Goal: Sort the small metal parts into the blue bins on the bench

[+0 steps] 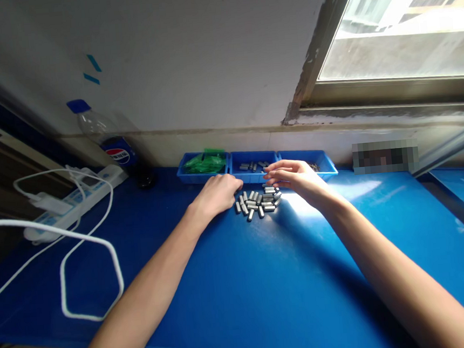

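Observation:
A loose pile of short, silver-grey bar-shaped metal pieces [260, 209] lies on the blue table [225, 283]. Just left of the pile is my left hand [219, 192], its fingers curled closed; whatever may be in them is hidden. My right hand [295, 176] hovers over the pile's far right side, in front of the bins, with thumb and fingers drawn together at the tips. A small light bit shows by those fingertips, too small to make out. Similar metal pieces [251, 166] sit in the middle blue bin [255, 178], behind both hands.
The left bin [181, 174] holds green plastic packets [204, 163]; the right bin [331, 168] has small dark parts, partly behind my hand. A cola bottle [120, 154], a power strip [66, 207] and looping white cables [115, 260] occupy the left side. Wall and window close off the back.

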`<state>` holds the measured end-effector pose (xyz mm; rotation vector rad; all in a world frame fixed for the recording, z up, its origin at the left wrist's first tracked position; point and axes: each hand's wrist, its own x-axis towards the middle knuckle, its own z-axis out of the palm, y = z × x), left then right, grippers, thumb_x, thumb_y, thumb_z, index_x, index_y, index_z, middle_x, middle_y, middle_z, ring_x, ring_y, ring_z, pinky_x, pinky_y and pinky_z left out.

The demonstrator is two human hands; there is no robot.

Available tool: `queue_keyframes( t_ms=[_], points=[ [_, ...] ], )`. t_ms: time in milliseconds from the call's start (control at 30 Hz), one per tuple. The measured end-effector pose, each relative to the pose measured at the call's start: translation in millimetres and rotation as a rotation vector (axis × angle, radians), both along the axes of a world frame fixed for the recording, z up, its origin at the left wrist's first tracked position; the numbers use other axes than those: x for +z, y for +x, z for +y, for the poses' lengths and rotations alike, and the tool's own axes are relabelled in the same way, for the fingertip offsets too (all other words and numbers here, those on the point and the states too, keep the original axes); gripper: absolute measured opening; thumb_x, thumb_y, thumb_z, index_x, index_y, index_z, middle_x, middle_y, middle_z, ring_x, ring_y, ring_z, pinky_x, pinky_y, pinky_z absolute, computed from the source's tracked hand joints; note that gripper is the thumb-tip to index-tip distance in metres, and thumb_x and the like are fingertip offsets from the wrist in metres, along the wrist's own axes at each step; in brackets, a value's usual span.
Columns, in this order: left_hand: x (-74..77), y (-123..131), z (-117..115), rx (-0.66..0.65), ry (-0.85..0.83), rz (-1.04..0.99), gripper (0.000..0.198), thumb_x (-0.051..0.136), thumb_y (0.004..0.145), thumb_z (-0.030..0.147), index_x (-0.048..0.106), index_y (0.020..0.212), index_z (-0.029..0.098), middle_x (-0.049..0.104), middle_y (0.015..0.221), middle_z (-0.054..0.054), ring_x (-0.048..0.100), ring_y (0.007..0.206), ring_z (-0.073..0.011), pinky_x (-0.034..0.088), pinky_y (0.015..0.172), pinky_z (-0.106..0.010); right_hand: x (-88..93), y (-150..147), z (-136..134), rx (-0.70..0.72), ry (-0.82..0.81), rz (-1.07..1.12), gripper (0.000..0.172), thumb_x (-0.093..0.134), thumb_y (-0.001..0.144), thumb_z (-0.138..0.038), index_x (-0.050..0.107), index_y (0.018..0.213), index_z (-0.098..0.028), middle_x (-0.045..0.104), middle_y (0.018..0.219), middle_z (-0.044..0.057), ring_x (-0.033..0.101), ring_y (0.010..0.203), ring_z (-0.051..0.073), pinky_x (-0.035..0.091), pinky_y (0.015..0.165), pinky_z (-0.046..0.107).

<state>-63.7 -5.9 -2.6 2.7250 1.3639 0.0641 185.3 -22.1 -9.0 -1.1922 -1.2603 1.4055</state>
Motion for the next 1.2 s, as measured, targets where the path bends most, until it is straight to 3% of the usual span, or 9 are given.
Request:
queue_keyframes(
  t_ms=[100,333,567,700,867,1000,1100,1200],
  points=[
    [2.9,-3,1,-0.025,-0.037,-0.135,0.025,0.065,0.084,0.011,0.083,0.099,0.018,0.078,0.101,-0.010,0.074,0.082,-0.0202,0.053,0.071,-0.026,-0.3,1,0,0.030,-0.029,-0.013,0.027,0.088,0.078,-0.036,0.080,0.096,-0.018,0.082,0.097,0.010,0.076,0.084,0.018,0.061,0.076,0.027],
    [12.5,3,-1,-0.051,-0.303,-0.783,0.010,0.077,0.082,0.021,0.079,0.089,0.014,0.081,0.086,-0.006,0.077,0.079,-0.0185,0.061,0.077,-0.026,-0.7,1,-3,0.174,-0.096,-0.107,0.027,0.083,0.079,-0.029,0.079,0.104,-0.019,0.082,0.098,0.009,0.076,0.083,0.019,0.060,0.077,0.029],
    [14.5,10,-6,0.022,-0.414,-1.052,0.027,0.088,0.075,0.034,0.077,0.087,0.012,0.081,0.088,-0.009,0.078,0.082,-0.0209,0.064,0.079,-0.031,5.7,-4,-11,0.312,-0.117,0.072,0.043,0.089,0.074,-0.029,0.075,0.113,-0.019,0.082,0.101,0.009,0.078,0.097,0.022,0.059,0.091,0.033],
    [13.1,13,-7,0.018,-0.453,-1.074,0.034,0.090,0.073,0.039,0.075,0.087,0.012,0.080,0.088,-0.009,0.078,0.082,-0.0214,0.064,0.080,-0.031,6.3,-8,-11,0.273,-0.123,0.175,0.042,0.093,0.072,-0.034,0.076,0.107,-0.019,0.081,0.095,0.007,0.077,0.095,0.021,0.058,0.095,0.034],
    [11.7,12,-6,-0.022,-0.473,-0.996,0.025,0.086,0.077,0.033,0.074,0.088,0.013,0.081,0.091,-0.009,0.079,0.086,-0.0215,0.063,0.084,-0.031,1.0,-11,-9,0.179,-0.084,0.135,0.041,0.096,0.070,-0.040,0.080,0.099,-0.018,0.080,0.089,0.006,0.076,0.082,0.018,0.060,0.083,0.031],
    [7.4,2,0,-0.011,-0.372,-0.739,0.014,0.078,0.081,0.028,0.077,0.088,0.016,0.080,0.087,-0.006,0.077,0.082,-0.0200,0.060,0.077,-0.026,-1.7,-10,-7,0.055,-0.013,0.034,0.041,0.095,0.071,-0.045,0.080,0.097,-0.017,0.081,0.089,0.008,0.076,0.079,0.020,0.062,0.080,0.033],
    [2.3,-5,3,0.016,-0.350,-0.526,0.013,0.078,0.078,0.025,0.079,0.087,0.017,0.079,0.084,-0.006,0.075,0.078,-0.0199,0.056,0.069,-0.024,-0.2,-8,-5,-0.060,0.021,-0.015,0.046,0.095,0.071,-0.045,0.079,0.104,-0.018,0.082,0.095,0.010,0.078,0.086,0.023,0.063,0.086,0.036],
    [-2.5,-8,4,0.011,-0.367,-0.394,0.017,0.078,0.076,0.022,0.081,0.092,0.018,0.079,0.086,-0.006,0.074,0.077,-0.0197,0.054,0.066,-0.023,1.6,-6,-4,-0.077,0.031,-0.006,0.046,0.093,0.074,-0.044,0.078,0.110,-0.020,0.082,0.103,0.011,0.079,0.093,0.026,0.063,0.092,0.040]
  ],
)
